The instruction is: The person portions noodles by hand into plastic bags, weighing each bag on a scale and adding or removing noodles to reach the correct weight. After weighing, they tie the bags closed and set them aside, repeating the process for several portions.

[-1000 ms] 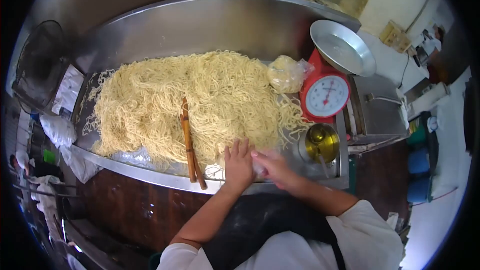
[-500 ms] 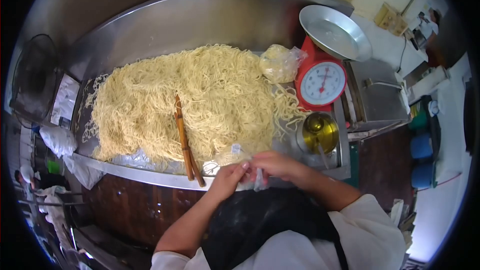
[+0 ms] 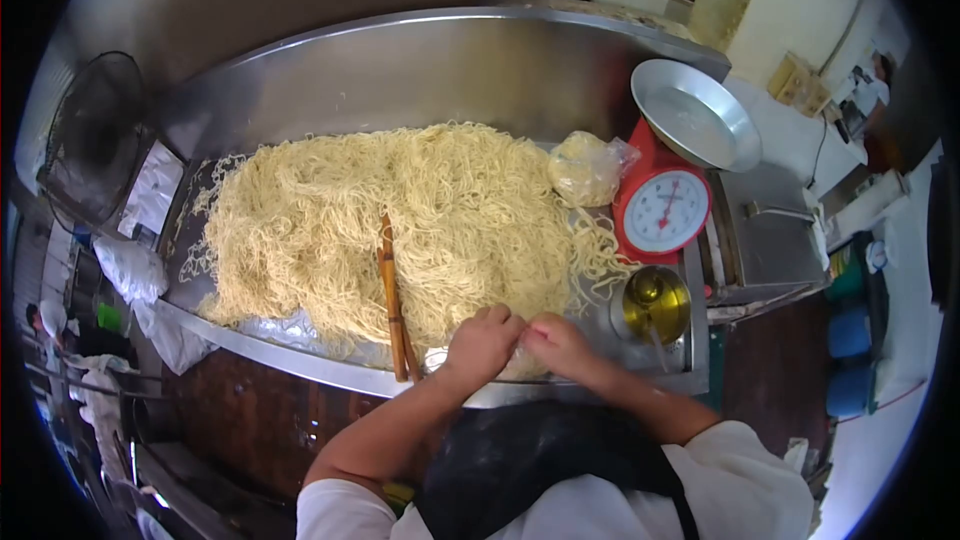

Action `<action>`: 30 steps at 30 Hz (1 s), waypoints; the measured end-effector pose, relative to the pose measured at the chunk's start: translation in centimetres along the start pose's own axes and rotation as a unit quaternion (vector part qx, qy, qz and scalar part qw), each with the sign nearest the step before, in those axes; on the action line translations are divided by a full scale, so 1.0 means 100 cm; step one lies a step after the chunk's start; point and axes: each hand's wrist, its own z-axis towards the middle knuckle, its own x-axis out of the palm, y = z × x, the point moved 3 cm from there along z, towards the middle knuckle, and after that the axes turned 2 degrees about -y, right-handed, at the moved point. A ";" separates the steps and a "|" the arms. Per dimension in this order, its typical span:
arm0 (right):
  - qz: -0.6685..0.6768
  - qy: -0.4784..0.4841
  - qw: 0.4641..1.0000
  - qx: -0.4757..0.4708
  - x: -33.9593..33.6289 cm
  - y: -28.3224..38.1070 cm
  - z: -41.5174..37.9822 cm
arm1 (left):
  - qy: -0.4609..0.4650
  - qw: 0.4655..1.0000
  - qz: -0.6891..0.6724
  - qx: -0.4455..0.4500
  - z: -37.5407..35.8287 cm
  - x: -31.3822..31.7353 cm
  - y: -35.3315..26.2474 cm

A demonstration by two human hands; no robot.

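Both hands meet at the front edge of the metal tray. My left hand is closed, its fingertips pinching the clear plastic bag, which shows pale below the hands. My right hand, closed too, grips the bag from the other side, close against the left. The hands hide most of the bag. Behind them spreads a large heap of yellow noodles. Two brown wooden sticks lean on the heap left of my left hand. Right of my right hand stands a metal container of yellow oil with a ladle in it.
A red dial scale with a metal pan stands at the tray's right end. Beside it sits a filled bag of noodles. White plastic bags hang at the left corner. A metal box stands to the right.
Both hands have moved forward over the tray's edge, with the bag now mostly hidden beneath them. The camera view has shifted, so the tray appears lower and slightly right.
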 end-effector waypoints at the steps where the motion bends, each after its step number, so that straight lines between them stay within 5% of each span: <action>1: 0.063 -0.039 0.996 0.038 0.001 -0.008 0.003 | -0.038 0.999 -0.018 0.005 0.000 0.003 0.001; 2: 0.063 -0.040 0.997 0.036 0.003 -0.012 0.004 | -0.039 0.999 -0.017 0.006 0.000 0.008 0.003; 3: 0.332 -0.045 0.923 0.191 0.008 -0.022 0.003 | -0.063 0.998 -0.023 -0.007 -0.001 0.010 0.005; 4: 0.568 -0.045 0.753 0.328 0.018 -0.027 0.000 | -0.084 0.996 -0.029 -0.021 -0.003 0.012 0.006; 5: 0.569 -0.044 0.752 0.329 0.019 -0.030 0.000 | -0.083 0.996 -0.028 -0.022 -0.005 0.016 0.004; 7: 0.657 -0.007 0.653 0.376 0.020 -0.029 0.003 | -0.135 0.988 -0.038 -0.064 -0.009 0.022 0.004; 11: 0.609 -0.008 0.709 0.355 0.020 -0.004 0.008 | -0.100 0.987 -0.076 -0.104 -0.020 0.014 0.007; 12: 0.555 -0.021 0.760 0.338 0.019 -0.006 0.007 | -0.104 0.986 -0.074 -0.109 -0.022 0.007 0.006; 17: 0.335 -0.051 0.893 0.297 0.021 -0.002 0.007 | -0.035 0.998 -0.002 0.055 -0.031 -0.001 0.004; 19: 0.180 -0.045 0.968 0.172 0.022 -0.002 0.007 | -0.039 0.998 -0.004 0.053 -0.033 -0.008 0.003; 26: 0.214 -0.032 0.968 0.127 0.026 0.010 -0.009 | 0.025 0.999 0.024 -0.011 -0.034 -0.009 0.004; 30: 0.079 -0.049 0.992 0.089 0.027 0.015 -0.012 | 0.046 0.993 -0.023 -0.111 -0.043 0.008 0.010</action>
